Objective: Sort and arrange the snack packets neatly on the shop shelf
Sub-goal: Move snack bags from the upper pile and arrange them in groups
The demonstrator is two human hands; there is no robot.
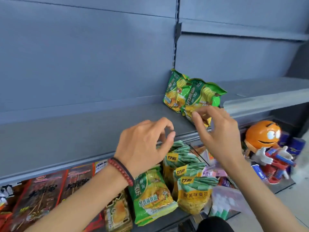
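We look down on a grey metal shelf (83,131) backed by a flat grey panel (83,56), where two glossy green and yellow foil snack packets stand close together. The rear packet (174,91) is on the left, against the panel. The front packet (203,97) overlaps its right side and sits nearer the shelf's front edge. Both stand on their short bottom edges, with their long axes running up and down at a slight slant, tops uppermost and printed faces turned towards us. The right hand (220,133) is just below and in front of the front packet, with its fingers loosely curled and its thumb and fingertips at the packet's lower edge. The hand is blurred, so we cannot tell whether it pinches the packet or only touches it. The left hand (142,144) hovers over the shelf's front lip, to the left of both packets and apart from them. Its fingers are loosely curled, with thumb and forefinger near each other, and it holds nothing. A red bead bracelet (122,171) circles its wrist. Below the shelf we see more green and yellow packets (150,198), yellow packets printed with green peas (192,191), and dark red packets (41,198) to the left. An orange round-headed figure (262,136) with white gloves stands at the right.
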